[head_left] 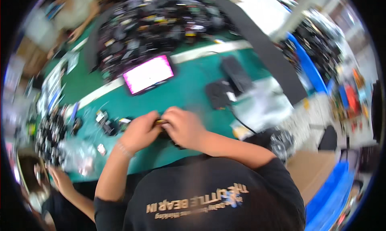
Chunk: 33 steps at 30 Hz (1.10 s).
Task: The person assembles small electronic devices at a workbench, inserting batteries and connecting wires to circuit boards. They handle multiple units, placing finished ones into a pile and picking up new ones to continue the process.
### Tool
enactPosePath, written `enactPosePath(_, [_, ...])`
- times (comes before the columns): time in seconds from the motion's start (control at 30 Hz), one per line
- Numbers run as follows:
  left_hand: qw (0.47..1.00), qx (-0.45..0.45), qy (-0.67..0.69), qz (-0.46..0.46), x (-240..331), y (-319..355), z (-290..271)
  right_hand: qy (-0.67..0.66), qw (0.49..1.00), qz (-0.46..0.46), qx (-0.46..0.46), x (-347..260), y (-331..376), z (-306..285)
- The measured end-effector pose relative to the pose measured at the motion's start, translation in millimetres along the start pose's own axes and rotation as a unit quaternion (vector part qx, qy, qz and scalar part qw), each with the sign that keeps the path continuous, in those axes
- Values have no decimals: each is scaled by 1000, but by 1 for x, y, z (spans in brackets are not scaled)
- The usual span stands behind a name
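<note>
My left hand [140,131] and my right hand [184,126] meet close to my body above the green mat [185,86]. Both are closed, thumbs toward each other, round a small dark object [164,135] with a thin yellowish edge. Fingers and blur hide most of it, so its kind cannot be told. Beyond my hands stands a small screen [148,75], lit white with pink edges. Left of my left hand lie a small dark device [105,124] and a little pale pink piece [101,149].
A big heap of dark small devices [161,21] covers the far side. To the right are a flat black box [219,94], a long black block [237,74], a cable [243,124] and a clear plastic bag [263,102]. Another person's hand [60,178] is at lower left, near plastic bags [80,154].
</note>
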<state>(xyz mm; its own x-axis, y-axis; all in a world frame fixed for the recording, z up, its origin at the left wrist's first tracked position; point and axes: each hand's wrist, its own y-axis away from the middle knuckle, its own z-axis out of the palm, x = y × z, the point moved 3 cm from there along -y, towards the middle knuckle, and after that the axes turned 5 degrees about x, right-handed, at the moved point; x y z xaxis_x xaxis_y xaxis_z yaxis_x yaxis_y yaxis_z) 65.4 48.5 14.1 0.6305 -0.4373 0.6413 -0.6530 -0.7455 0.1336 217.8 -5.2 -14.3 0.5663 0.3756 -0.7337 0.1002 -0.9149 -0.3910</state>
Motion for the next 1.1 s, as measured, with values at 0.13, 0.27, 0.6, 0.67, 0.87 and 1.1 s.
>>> enactPosePath(0.13, [986,75,148,-10,-7,7,7,-48,995,-64,67,-11,-7,-7])
enactPosePath(0.27, [865,74,474,-150,-18,29,46,-100,993,-38,57,-16,-3,-1])
enactPosePath(0.6, [789,67,594,-143,1,33,51,-99,992,-42,63,-7,-7,0])
enactPosePath(0.67, [769,87,614,-153,1,33,52,-62,994,-58,68,-12,-11,-1])
enactPosePath(0.87, [723,158,662,-119,2,32,52,13,991,-111,69,-14,-19,-3])
enactPosePath(1.1, [727,232,640,-89,3,33,45,82,981,-170,43,-15,-34,-9])
